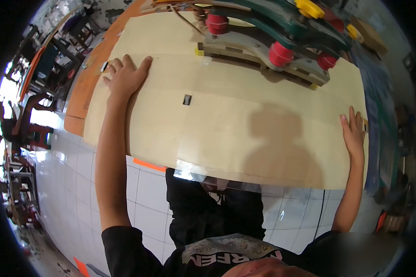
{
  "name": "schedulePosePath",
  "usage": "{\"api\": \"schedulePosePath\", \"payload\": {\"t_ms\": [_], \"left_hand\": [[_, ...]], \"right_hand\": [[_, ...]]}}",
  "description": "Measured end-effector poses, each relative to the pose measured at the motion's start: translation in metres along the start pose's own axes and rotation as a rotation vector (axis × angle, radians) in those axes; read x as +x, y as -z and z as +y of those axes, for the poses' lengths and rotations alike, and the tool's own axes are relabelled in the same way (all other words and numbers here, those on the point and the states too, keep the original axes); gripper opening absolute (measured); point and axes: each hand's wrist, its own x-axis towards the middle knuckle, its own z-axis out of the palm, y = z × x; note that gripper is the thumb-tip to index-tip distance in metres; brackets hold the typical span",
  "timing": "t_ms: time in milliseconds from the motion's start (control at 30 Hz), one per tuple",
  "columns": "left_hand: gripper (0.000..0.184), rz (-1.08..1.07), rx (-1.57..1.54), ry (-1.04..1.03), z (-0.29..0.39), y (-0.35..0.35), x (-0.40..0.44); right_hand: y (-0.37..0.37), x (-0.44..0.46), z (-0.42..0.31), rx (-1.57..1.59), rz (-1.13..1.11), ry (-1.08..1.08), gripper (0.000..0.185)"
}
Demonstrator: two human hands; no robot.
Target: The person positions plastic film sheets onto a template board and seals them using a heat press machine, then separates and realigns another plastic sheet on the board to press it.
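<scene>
A large cream-coloured sheet (208, 129) covers most of the table and hangs slightly past its front edge. My left hand (125, 76) lies flat on the sheet's left side, fingers spread. Along the right edge of the sheet rests my right hand (353, 131), its fingers stretched out and nothing in it. Near the middle is a small dark rectangle (187, 99). Clear plastic film (189, 171) shows along the front edge. Beyond my hands stands a green-and-grey machine frame (263, 44) with red round parts, over the back of the sheet.
An orange-brown wooden tabletop (78, 104) shows at the left. Bluish plastic sheeting (376, 120) hangs along the right side. A yellow knob (309, 8) tops the machine. Red stools and a person stand far left on the white tiled floor (74, 171).
</scene>
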Motion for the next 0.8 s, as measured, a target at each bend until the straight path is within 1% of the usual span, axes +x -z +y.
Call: {"api": "schedulePosePath", "payload": {"t_ms": [67,100,167,233,400,467,533,600,633,733,800], "left_hand": [[0.093,0.063,0.001,-0.049,-0.004,-0.004,0.000],[0.093,0.067,0.014,-0.025,-0.006,-0.005,0.000],[0.093,0.059,0.001,-0.038,-0.004,-0.005,0.001],[0.093,0.053,0.002,-0.030,-0.003,-0.003,0.000],[0.093,0.028,-0.001,-0.044,0.004,-0.001,0.000],[0.093,0.088,0.037,-0.031,0.004,-0.005,0.003],[0.091,0.051,0.082,-0.014,-0.001,-0.009,0.009],[0.093,-0.052,0.107,-0.029,-0.001,-0.002,0.013],[0.094,0.006,0.096,-0.006,0.000,-0.008,0.014],[0.094,-0.043,0.071,-0.031,-0.010,-0.015,0.027],[0.095,-0.049,0.073,0.025,-0.003,-0.009,0.018]], "right_hand": [[-0.002,0.004,0.001,0.004,-0.014,0.028,0.079],[-0.004,0.006,0.005,0.008,-0.010,0.021,0.081],[-0.006,0.005,0.002,0.020,-0.014,0.031,0.082],[0.000,0.004,-0.002,0.012,-0.017,-0.018,0.084],[0.000,0.009,0.005,0.006,-0.006,-0.028,0.082],[-0.006,0.015,0.019,0.027,0.016,0.046,0.079],[-0.010,0.022,0.028,0.015,0.032,0.070,0.077],[-0.009,0.021,0.029,0.011,0.043,0.096,0.076],[-0.005,0.016,0.024,0.017,0.039,0.066,0.078],[0.000,0.008,0.010,0.014,0.033,0.020,0.083],[-0.003,0.005,0.008,0.009,0.038,-0.006,0.085]]}}
